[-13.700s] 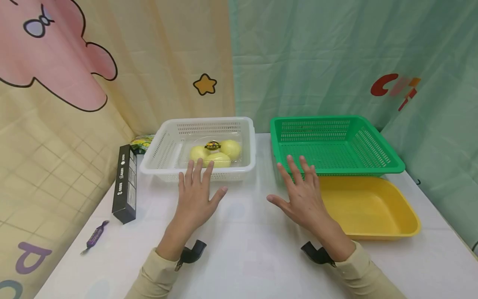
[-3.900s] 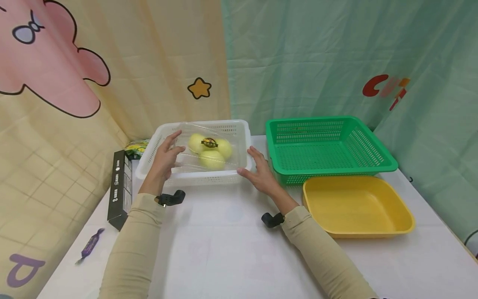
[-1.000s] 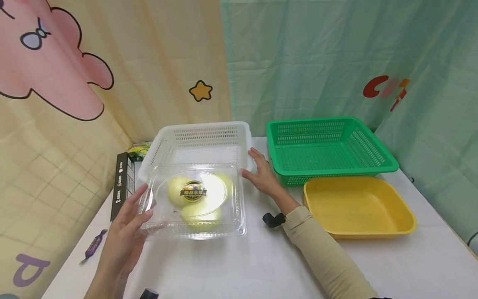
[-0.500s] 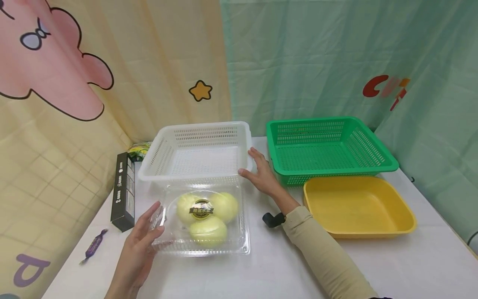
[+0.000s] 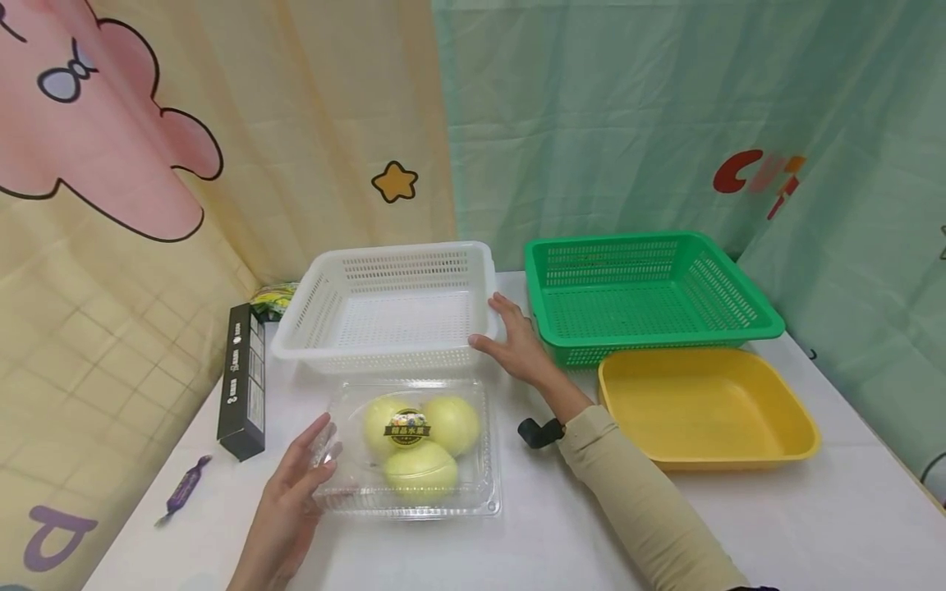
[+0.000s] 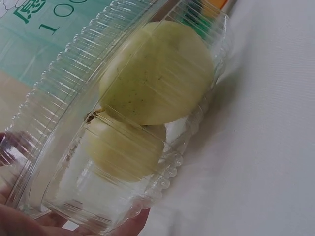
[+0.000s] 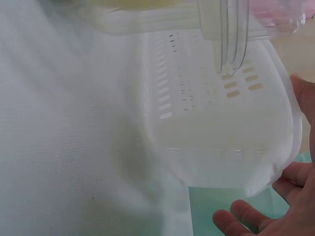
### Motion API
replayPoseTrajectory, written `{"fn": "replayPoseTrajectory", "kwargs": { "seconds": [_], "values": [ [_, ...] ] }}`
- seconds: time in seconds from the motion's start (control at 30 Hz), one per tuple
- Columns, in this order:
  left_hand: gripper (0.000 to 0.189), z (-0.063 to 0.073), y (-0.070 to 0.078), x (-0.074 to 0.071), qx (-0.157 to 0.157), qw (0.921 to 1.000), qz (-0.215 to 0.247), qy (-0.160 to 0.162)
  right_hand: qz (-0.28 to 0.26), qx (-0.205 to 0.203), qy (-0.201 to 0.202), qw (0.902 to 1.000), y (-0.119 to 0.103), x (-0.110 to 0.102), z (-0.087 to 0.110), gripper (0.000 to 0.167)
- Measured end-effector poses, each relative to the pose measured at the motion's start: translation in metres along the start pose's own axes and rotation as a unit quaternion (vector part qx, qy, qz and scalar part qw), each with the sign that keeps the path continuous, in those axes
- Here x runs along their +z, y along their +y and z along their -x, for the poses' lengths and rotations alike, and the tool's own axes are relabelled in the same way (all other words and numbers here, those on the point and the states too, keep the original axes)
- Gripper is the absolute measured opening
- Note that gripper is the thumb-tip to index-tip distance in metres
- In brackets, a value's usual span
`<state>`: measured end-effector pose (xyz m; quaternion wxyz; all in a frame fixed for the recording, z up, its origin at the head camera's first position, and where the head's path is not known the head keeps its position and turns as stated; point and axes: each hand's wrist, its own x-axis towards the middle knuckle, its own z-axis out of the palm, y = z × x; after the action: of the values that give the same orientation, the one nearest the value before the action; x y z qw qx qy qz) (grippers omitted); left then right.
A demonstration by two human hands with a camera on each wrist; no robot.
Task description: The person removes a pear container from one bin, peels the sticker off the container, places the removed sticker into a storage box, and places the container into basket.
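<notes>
A clear plastic fruit box (image 5: 417, 450) with a dark, colourful label hovers at or just above the white table, in front of the white basket; contact with the table cannot be told. Inside lie 3 round pale yellow-green fruits (image 6: 157, 73), one showing a stem. My left hand (image 5: 284, 501) grips the box's left end, thumb above and fingers beneath. The perforated white basket (image 5: 395, 353) has nothing in it. At its front right corner, my right hand (image 5: 517, 341) holds the rim between thumb and fingers, and the other fingers are spread (image 7: 246, 216).
A green basket (image 5: 665, 338) stands at the back right, with a yellow basin (image 5: 709, 410) before it. On the left lie a long black box (image 5: 241, 382), a purple wrapped candy (image 5: 185, 490) and a green-yellow packet (image 5: 273, 300). Curtains hang behind.
The fruit box has come out of the white basket in my left hand, then moved down and slightly right toward the table. My right hand has stayed at the basket's corner.
</notes>
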<state>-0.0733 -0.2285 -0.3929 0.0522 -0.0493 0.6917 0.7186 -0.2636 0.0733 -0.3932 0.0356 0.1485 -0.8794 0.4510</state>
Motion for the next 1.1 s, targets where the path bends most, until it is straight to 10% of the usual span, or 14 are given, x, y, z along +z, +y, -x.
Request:
{"fn": "replayPoseTrajectory", "kwargs": {
  "seconds": [1.1],
  "values": [
    [0.062, 0.001, -0.01, 0.006, 0.014, 0.9912, -0.127, -0.036, -0.012, -0.001, -0.05, 0.9987, -0.01, -0.012, -0.001, 0.08]
  ]
}}
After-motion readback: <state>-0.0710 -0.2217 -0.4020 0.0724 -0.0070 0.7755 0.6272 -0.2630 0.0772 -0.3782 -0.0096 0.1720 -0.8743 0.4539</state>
